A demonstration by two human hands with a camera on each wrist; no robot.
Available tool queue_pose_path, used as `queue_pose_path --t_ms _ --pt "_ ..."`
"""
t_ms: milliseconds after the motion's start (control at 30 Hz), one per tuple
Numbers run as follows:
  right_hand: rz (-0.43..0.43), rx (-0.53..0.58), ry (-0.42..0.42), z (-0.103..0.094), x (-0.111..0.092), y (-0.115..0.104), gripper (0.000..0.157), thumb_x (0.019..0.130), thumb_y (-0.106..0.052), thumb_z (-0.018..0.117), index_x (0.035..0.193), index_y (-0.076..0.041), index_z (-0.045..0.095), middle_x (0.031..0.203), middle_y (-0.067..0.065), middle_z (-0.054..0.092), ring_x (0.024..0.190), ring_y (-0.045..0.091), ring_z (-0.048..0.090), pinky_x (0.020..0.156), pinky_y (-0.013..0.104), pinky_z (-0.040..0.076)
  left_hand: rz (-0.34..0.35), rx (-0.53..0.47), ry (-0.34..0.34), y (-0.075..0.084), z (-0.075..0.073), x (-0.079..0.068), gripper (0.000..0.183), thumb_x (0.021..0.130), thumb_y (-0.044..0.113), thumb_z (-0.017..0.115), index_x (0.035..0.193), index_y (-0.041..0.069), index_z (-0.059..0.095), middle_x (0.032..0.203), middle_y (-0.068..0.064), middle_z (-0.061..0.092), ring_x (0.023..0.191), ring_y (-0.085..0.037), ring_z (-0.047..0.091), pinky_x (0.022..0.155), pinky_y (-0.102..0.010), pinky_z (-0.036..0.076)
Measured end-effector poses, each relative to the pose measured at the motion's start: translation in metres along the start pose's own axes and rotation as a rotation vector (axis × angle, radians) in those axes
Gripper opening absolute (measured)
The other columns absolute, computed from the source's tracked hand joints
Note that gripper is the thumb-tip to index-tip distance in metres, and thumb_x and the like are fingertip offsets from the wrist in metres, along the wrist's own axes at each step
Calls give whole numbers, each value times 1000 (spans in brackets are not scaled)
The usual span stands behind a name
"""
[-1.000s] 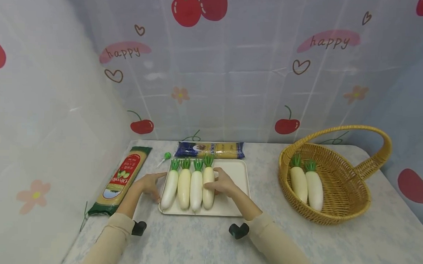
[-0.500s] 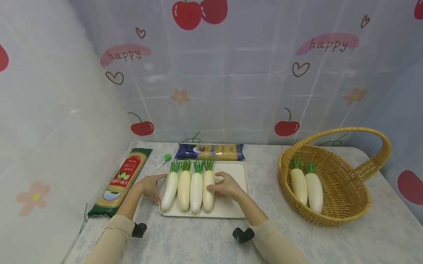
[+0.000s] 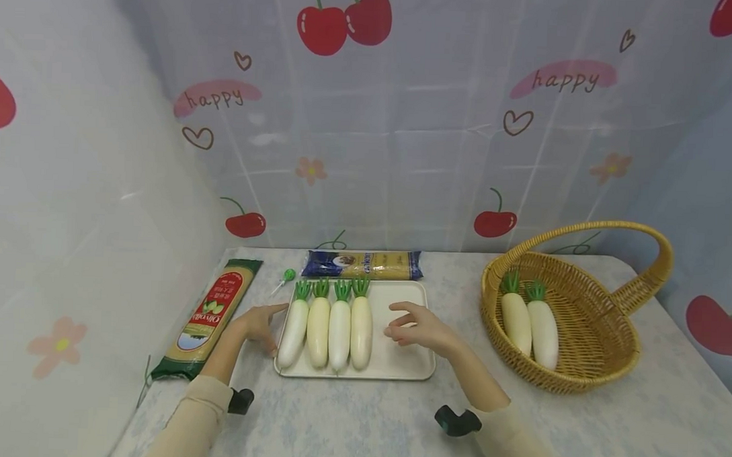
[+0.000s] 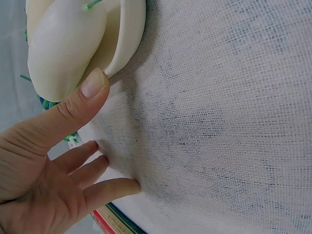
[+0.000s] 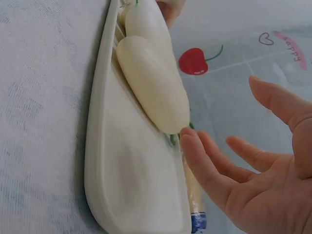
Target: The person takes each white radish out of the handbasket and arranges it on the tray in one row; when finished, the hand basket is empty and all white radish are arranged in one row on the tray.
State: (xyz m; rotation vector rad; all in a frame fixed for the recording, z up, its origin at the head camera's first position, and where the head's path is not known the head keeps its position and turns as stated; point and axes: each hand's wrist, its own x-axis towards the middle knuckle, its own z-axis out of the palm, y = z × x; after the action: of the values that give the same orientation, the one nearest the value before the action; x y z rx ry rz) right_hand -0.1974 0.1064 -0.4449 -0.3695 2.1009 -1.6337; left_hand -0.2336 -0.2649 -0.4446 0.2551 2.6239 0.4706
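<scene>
Several white radishes with green tops lie side by side on a cream tray (image 3: 397, 371), filling its left and middle part. The rightmost radish (image 3: 361, 332) is slightly yellowish. My left hand (image 3: 257, 324) is at the tray's left edge beside the leftmost radish (image 3: 293, 333); in the left wrist view its thumb is right at the tray rim and the other fingers are spread on the cloth. Over the tray's bare right part hovers my right hand (image 3: 422, 328), fingers loosely spread and holding nothing, apart from the rightmost radish.
A wicker basket (image 3: 604, 331) with a tall handle stands on the right, two radishes (image 3: 544, 332) inside. Behind the tray lies a blue-and-yellow pasta packet (image 3: 365, 263). A green-and-red packet (image 3: 208, 320) and a green lollipop (image 3: 288, 275) are on the left.
My right hand has let go of the rightmost radish and moved right, away from it. The left hand stays at the tray's left edge.
</scene>
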Motion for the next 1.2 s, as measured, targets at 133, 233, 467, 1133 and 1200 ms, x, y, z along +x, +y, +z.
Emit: queue_pose_path --t_ms 133,233,467,1133,1200 --pt "-65 23 -38 -20 -23 -2 66 87 -20 66 140 5 35 114 23 59 101 41 61 83 40 55 2 -2 1 0 0 0 108 52 11 91 145 4 35 129 -33 49 119 -46 47 90 -51 47" --pt "-95 57 -55 -35 -41 -8 64 89 -17 64 141 4 33 116 24 58 101 38 62 85 40 54 -2 -5 4 0 0 -1 109 52 11 91 145 5 35 129 -33 49 119 -46 47 91 -51 47" --pt "-213 140 -70 -67 -81 -18 56 95 -7 53 142 7 27 118 19 57 99 22 65 87 35 53 2 -4 8 0 -3 -1 109 50 13 91 144 4 36 127 -32 51 118 -46 48 92 -52 46" --pt "-130 -208 374 -140 -138 -14 63 93 -20 60 145 -2 29 122 8 57 94 0 62 80 22 52 8 -12 8 2 -3 -2 107 52 8 90 143 2 36 128 -32 50 119 -46 47 92 -52 46" --pt "-69 -274 429 -145 -138 -11 71 92 -27 60 147 0 24 126 18 53 93 -1 60 80 24 51 9 -12 8 2 -2 -2 106 52 8 90 143 2 36 128 -32 50 119 -47 47 93 -52 45"
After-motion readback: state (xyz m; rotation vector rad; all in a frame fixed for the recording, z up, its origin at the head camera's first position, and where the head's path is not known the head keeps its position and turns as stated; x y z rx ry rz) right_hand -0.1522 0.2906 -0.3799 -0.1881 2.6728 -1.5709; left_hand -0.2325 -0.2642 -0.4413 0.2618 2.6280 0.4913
